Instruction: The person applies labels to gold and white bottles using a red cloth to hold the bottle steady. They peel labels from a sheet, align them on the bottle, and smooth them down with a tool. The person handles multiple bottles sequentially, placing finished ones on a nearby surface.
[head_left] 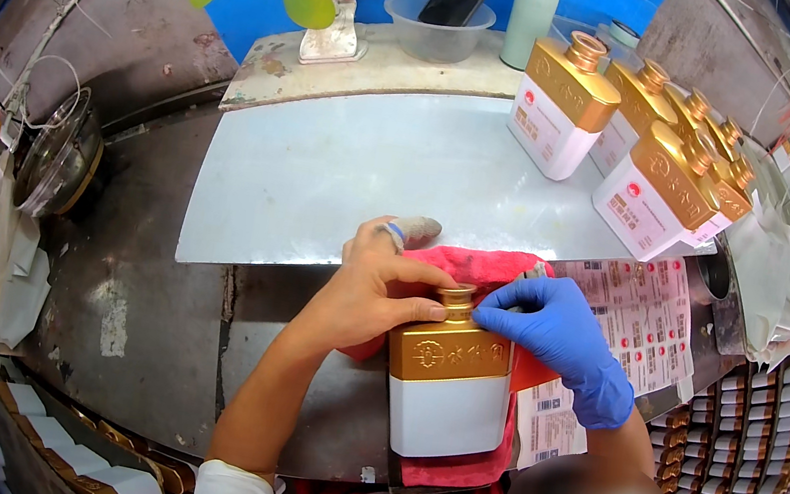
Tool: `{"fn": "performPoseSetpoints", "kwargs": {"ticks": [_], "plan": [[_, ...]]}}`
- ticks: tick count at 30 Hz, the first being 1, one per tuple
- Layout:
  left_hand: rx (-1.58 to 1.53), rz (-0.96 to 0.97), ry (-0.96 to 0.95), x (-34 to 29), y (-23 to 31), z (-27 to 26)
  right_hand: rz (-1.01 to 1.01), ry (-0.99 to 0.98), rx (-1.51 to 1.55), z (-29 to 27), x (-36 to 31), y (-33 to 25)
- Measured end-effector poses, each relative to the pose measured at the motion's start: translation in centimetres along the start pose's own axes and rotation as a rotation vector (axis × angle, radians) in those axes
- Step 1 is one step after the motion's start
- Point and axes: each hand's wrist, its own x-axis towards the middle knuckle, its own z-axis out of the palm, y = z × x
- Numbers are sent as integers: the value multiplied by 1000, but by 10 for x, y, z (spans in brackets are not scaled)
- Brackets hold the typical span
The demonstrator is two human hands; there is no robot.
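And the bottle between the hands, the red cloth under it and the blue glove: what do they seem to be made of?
Bottle: perhaps coated glass or ceramic, but plastic is possible; its gold top shines like metal, its white lower part looks smooth.
Cloth: soft textile, matte, with loose folds.
Glove: thin rubber-like film, possibly nitrile; it wrinkles and fits closely.
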Motion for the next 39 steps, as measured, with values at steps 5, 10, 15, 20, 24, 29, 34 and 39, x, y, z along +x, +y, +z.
{"fn": "performPoseSetpoints", "kwargs": {"ticks": [5, 10, 15, 20, 24, 29, 34, 39], "plan": [[-16, -4, -6, 1, -1, 0, -10, 51, -15, 4, -1, 3], [-28, 2, 3, 0, -3, 1, -7, 81, -7, 6, 0, 6], [-1, -14, 12, 0, 1, 1, -19, 111, 15, 9, 0, 10], [-14, -15, -8, 0, -4, 1, -19, 115, 22, 10, 0, 9], [-13, -29, -12, -1, -2, 1, -28, 124, 3, 10, 0, 8], [-31, -15, -15, 1, -2, 1, -62, 166, -19, 11, -2, 8], [-13, -2, -4, 0, -3, 0, -344, 383, -197, 15, -14, 10], [-27, 9, -3, 1, -2, 1, -678, 205, -469, 38, -48, -1]]}}
